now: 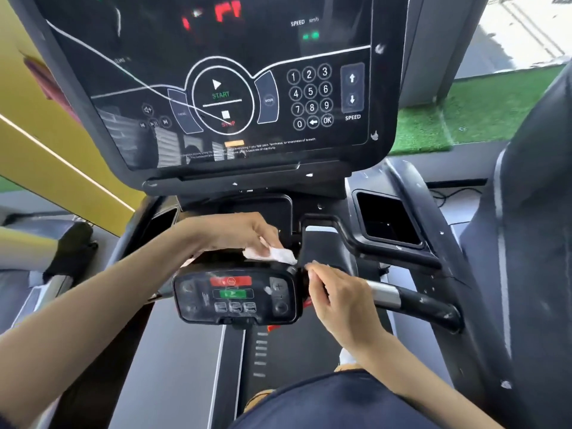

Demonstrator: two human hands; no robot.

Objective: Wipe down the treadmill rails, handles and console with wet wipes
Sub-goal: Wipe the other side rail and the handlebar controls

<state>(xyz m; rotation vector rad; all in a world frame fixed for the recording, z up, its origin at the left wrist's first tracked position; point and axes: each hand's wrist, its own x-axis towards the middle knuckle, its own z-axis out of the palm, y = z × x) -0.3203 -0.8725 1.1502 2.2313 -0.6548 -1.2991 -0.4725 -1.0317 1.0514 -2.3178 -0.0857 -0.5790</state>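
While our left hand (238, 233) pinches the wet wipe (278, 254) between thumb and fingers and presses it on the far top edge of the small control panel (235, 297), we judge that the step in hand is to clean this panel and the joint at its right side. The wipe lies bunched and touches the far right corner of the panel, just left of the black bar (346, 239). Our right hand (337, 301) is just beside the right edge of the panel with the fingers loosely curled. We cannot tell if it grips the edge, holds something small, or holds nothing.

To do this well, we should open the wipe a little, so that more wet surface meets the plastic. We should draw it in one direction, from far to near over the buttons, with light pressure, because the red and green keys may answer to a hard push. The right hand can steady the panel. The gap near the bar needs a folded edge of the wipe. The large console (223, 97) beyond has white specks on its right frame, and the right handle (411, 300) has some too, so we think these call for a fresh side of the wipe
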